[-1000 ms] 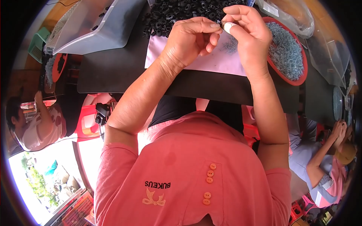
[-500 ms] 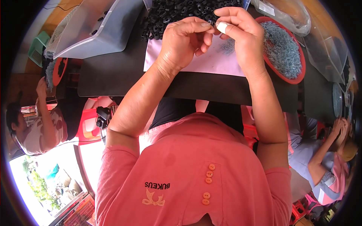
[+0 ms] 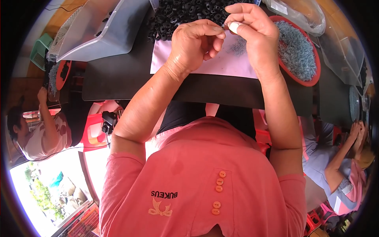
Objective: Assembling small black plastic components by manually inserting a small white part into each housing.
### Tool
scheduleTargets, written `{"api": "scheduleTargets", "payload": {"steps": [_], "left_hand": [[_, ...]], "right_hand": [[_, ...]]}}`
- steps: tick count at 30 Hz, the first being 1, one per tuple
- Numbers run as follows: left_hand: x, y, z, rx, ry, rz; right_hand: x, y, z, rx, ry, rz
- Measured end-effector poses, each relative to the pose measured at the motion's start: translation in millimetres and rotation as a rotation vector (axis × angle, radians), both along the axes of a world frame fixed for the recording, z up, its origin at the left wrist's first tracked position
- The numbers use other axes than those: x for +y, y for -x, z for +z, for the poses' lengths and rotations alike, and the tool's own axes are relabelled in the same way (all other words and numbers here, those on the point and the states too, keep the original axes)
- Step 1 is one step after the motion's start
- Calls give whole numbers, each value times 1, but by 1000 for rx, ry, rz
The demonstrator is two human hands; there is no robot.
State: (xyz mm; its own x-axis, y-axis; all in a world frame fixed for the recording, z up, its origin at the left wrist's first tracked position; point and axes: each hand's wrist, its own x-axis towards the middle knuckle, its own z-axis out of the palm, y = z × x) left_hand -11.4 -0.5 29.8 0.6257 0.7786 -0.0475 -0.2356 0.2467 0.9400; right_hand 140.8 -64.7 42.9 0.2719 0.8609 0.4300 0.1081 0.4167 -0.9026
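Above the pink sheet, my left hand is closed, thumb and forefinger pinched together at their tips. My right hand faces it, thumb and forefinger also pinched, the thumb tip wrapped in white. Whatever sits between the fingertips is too small to make out. Behind the hands lies a big heap of small black plastic parts. A small scatter of fine grey-blue pieces rests on the sheet under my right hand. To the right stands a red basin filled with the same fine pieces.
On the left, a clear plastic bin stands on the dark table. Plastic bags and another clear bin lie at the right. Co-workers sit on both sides, a person's arm left and joined hands right.
My right hand has shifted slightly up and right, opening a small gap between the two hands' fingertips. My left hand has barely moved.
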Motion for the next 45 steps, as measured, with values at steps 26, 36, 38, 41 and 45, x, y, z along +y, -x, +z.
{"api": "scheduleTargets", "payload": {"steps": [26,36,38,41,45], "left_hand": [[3,-9,-8,-104,-74,100],[5,-5,-3,-104,73,-40],[2,-10,-2,-109,48,23],[0,-13,-2,-53,-43,95],[3,-2,-4,-65,-26,61]], "right_hand": [[2,-4,-8,-37,-131,-53],[-1,3,-4,-60,-133,-89],[10,6,-10,-38,-121,-135],[25,1,-22,412,-756,420],[-4,9,1,-26,-112,-100]]}}
